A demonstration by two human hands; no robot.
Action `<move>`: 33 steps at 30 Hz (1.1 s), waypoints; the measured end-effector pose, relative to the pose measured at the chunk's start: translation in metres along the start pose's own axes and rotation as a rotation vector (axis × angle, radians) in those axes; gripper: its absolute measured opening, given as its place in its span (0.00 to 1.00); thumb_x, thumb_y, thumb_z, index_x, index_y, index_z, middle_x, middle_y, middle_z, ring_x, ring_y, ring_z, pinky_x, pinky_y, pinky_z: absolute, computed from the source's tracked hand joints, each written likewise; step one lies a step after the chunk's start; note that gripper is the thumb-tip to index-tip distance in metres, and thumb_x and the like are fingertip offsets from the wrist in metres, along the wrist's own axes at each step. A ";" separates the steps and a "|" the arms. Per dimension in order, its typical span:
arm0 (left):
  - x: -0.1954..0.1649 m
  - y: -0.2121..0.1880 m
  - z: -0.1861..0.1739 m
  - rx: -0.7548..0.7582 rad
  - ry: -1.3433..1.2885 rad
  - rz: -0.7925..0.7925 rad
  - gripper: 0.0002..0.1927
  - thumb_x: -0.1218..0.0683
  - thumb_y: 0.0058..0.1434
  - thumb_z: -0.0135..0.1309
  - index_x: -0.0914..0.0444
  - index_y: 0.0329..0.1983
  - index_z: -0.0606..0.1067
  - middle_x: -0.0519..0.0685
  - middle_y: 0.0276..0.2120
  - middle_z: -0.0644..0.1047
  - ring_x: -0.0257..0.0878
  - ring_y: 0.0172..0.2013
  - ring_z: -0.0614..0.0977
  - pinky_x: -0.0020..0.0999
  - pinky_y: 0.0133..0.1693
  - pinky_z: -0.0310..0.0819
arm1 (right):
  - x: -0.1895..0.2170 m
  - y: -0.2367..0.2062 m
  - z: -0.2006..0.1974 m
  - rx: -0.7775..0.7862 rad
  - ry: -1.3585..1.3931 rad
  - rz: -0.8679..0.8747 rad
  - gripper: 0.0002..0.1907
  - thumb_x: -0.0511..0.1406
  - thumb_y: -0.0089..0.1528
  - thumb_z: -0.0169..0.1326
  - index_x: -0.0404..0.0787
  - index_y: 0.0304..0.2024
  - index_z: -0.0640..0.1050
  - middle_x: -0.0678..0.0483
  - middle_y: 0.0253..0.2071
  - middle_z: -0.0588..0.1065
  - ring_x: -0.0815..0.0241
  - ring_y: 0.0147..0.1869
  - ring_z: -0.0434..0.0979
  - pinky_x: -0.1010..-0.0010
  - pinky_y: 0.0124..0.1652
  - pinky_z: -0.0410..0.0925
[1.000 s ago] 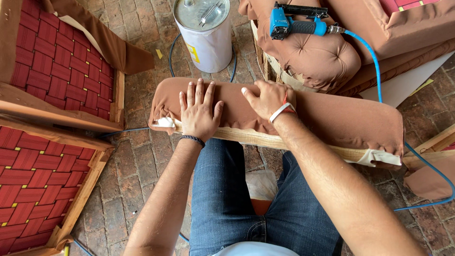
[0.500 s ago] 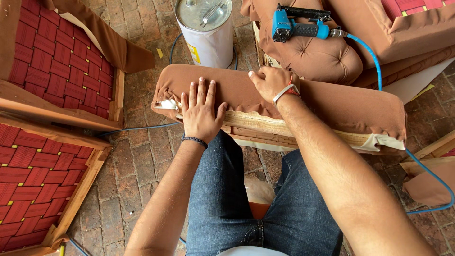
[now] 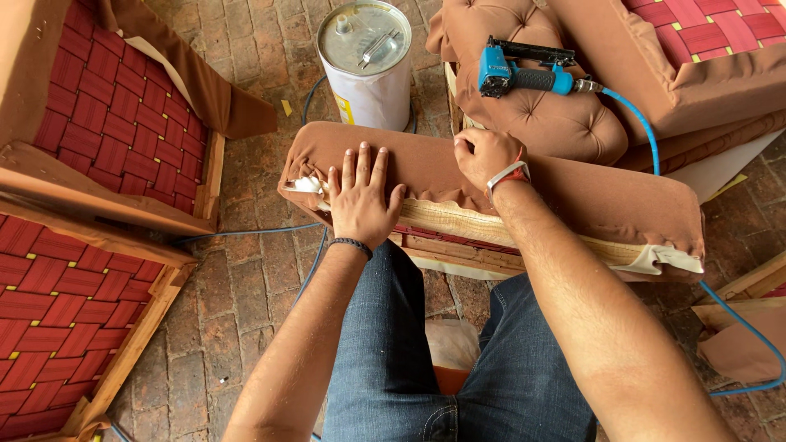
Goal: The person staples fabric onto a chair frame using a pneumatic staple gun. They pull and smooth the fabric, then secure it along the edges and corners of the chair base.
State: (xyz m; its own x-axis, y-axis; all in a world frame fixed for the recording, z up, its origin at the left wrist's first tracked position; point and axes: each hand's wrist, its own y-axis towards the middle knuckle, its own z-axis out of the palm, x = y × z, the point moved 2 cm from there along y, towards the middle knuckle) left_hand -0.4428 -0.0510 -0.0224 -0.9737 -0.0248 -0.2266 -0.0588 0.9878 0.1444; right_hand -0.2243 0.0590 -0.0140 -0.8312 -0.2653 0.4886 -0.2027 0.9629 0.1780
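Floor [image 3: 246,270]: worn brick pavers, reddish-grey, uneven joints, a thin blue hose [image 3: 246,233] trailing across. Person seated, jeans-clad knees at 6 o'clock.

Across the knees, centre of view: long padded cushion panel [image 3: 573,192], brown woven fabric pulled over a wooden frame, pale burlap-like edging and loose white wadding showing along the near edge.

Left hand [image 3: 360,200]: flat, fingers spread wide, pressing the fabric near the panel's left end; dark bracelet at wrist. Right hand [image 3: 485,155]: curled narrow, fingertips pinching the brown fabric on the panel's top, just right of the left hand; white and red wristbands.

12 o'clock: cylindrical white metal can [image 3: 366,61], silvery lid. 1 o'clock: blue pneumatic stapler [image 3: 524,75] resting on a button-tufted brown cushion [image 3: 557,123], blue air line attached. 9 o'clock: wooden seat frames [image 3: 90,123] with red webbing woven in a lattice.
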 end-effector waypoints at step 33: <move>0.009 -0.062 -0.003 -0.125 -0.028 0.017 0.37 0.37 0.66 0.42 0.53 0.77 0.57 0.55 0.76 0.54 0.53 0.75 0.51 0.58 0.71 0.34 | 0.022 -0.122 0.019 -0.030 -0.288 -0.169 0.44 0.57 0.62 0.50 0.43 0.74 0.60 0.43 0.76 0.56 0.44 0.80 0.49 0.46 0.72 0.34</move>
State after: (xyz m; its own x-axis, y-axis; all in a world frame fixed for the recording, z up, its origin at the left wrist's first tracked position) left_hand -0.4485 -0.1128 -0.0301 -0.9682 -0.0023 -0.2501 -0.0713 0.9610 0.2672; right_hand -0.2278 -0.0631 -0.0413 -0.9002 -0.3923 0.1892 -0.3386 0.9035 0.2627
